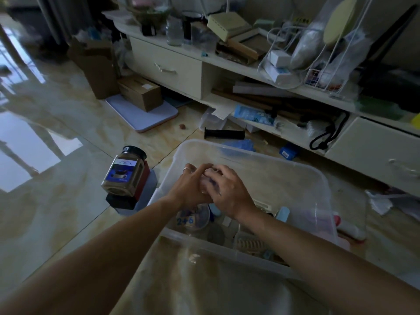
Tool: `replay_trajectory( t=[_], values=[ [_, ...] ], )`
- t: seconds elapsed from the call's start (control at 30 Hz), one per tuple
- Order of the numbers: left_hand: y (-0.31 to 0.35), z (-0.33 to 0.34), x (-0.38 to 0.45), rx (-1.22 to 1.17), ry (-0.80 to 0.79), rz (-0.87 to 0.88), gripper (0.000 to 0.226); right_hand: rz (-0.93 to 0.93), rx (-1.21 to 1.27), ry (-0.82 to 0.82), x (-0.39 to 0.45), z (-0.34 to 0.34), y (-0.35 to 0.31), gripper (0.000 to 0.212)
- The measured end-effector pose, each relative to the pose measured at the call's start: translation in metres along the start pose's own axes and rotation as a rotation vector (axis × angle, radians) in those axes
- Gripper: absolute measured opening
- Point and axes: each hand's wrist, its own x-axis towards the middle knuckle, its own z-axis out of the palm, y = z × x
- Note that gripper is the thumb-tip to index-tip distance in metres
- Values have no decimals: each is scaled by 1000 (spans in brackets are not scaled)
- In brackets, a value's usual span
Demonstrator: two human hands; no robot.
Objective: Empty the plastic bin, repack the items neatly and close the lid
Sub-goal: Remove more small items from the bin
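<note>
A clear plastic bin (250,153) stands on the tiled floor before me, lid off. Both hands are over its near left part, closed together around a small clear object (208,178) that I cannot identify. My left hand (191,187), with a ring on one finger, grips it from the left. My right hand (229,192) covers it from the right. Beneath them in the bin lie a clear cup marked "2+6" (193,220), a light blue piece (283,213) and a ribbed beige item (250,243).
A jar with a black lid (125,171) stands on stacked boxes left of the bin. Behind it is a cream cabinet (166,67) heaped with clutter, cardboard boxes (141,92), a black tube (223,133) and a blue packet (288,152). A white-and-red bottle (350,228) lies at the bin's right.
</note>
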Motion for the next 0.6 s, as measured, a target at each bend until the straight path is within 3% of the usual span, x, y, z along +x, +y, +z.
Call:
replay_trajectory(
  t=[0.1,0.17,0.23,0.3,0.37,0.5,0.6],
  values=[
    [3,-5,-2,-19,9,-54,97,98,140,109,-3,-9,-7,35],
    [6,-7,-4,-22,-4,-58,97,295,134,167,1,-12,-10,37],
    [10,-9,-6,-12,-5,-50,94,614,201,59,9,-15,-9,40],
    [13,-10,-7,91,24,-31,94,814,390,-107,12,-16,-10,35],
    [15,-11,-8,234,39,-17,97,825,468,-166,11,-18,-11,31],
    [24,-19,-9,344,-23,-71,116,742,405,-169,13,-21,-15,31],
    [33,-35,-10,482,-98,-95,118,671,339,-188,21,-25,-23,29]
  ],
)
